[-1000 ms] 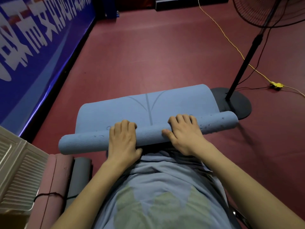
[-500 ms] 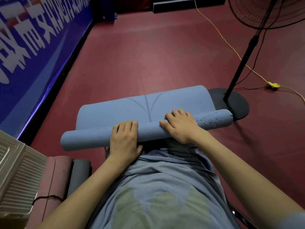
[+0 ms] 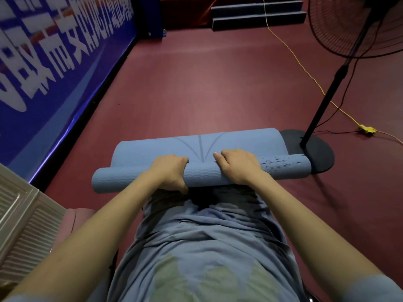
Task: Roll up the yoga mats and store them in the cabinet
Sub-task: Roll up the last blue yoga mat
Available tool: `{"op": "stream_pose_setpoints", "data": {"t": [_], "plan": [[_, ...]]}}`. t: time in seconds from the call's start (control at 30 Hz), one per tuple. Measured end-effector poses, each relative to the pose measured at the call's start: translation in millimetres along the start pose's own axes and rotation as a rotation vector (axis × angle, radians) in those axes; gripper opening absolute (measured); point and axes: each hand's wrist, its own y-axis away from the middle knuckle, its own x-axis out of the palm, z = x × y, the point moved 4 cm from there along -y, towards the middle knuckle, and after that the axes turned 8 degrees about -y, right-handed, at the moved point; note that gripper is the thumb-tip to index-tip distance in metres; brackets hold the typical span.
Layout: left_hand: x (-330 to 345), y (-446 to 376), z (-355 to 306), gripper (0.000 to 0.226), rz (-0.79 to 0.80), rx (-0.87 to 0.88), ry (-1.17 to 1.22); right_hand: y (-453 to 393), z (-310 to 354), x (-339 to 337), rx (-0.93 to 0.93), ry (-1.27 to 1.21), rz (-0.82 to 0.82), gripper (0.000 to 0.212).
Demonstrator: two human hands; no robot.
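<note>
The pale blue foam yoga mat [image 3: 200, 175] lies on the dark red sports floor [image 3: 196, 83] directly in front of the person's knees, most of it wound into a cylinder. The roll's long axis runs from 9 o'clock to 3 o'clock, its right end tipped slightly toward 2 o'clock; a short flat tail, printed with faint curved lines, extends from the roll toward 12 o'clock.

The left hand [image 3: 169, 173] sits over the roll left of centre, fingers curled across the top and thumb tucked at the near side, gripping the yoga mat. The right hand [image 3: 237, 166] wraps the roll right of centre, fingers bent over the crest with the fingertips [image 3: 217, 155] at the seam where roll meets flat tail, likewise holding it. The roll's right portion bears small dark pits.

At 2 o'clock, a black standing fan [image 3: 353, 31] rises on a slanted pole from a round black base [image 3: 314, 151]; the mat's right end touches or overlaps that base. A yellow extension cord [image 3: 301, 64] crosses the floor from 12 o'clock to a yellow socket block [image 3: 367, 129] at 3 o'clock. A blue banner with white characters [image 3: 54, 51] lines the wall at 10 o'clock. A white ribbed panel [image 3: 24, 221] stands at 8 o'clock, with a pink rolled mat [image 3: 72, 223] just beside it.
</note>
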Motion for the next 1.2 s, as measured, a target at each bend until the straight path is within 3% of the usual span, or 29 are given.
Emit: {"op": "stream_pose_setpoints", "data": {"t": [0.1, 0.23, 0.57, 0.8, 0.97, 1.2], "plan": [[-7.0, -3.1, 3.2, 0.061, 0.080, 0.012, 0.048, -6.0, -1.0, 0.3, 0.027, -0.020, 0.007, 0.053], [-8.9, 7.0, 1.0, 0.064, 0.054, -0.009, 0.012, 0.0, 3.4, -3.8, 0.037, -0.050, 0.008, 0.054], [2.5, 84.8, -38.1, 0.052, 0.059, 0.004, -0.094, 92.3, 18.1, -7.2, -0.075, -0.072, 0.030, 0.049], [10.0, 96.3, -39.7, 0.051, 0.080, 0.014, -0.011, 128.3, 20.3, 10.9, -0.087, 0.064, -0.068, 0.051], [2.3, 81.9, -33.4, 0.054, 0.197, 0.017, 0.084, 128.9, 18.8, 17.3, -0.069, 0.087, -0.153, 0.050], [1.5, 76.9, -30.7, 0.054, 0.232, 0.014, 0.129, 141.4, 21.8, 20.8, -0.104, 0.065, -0.115, 0.063]]}}
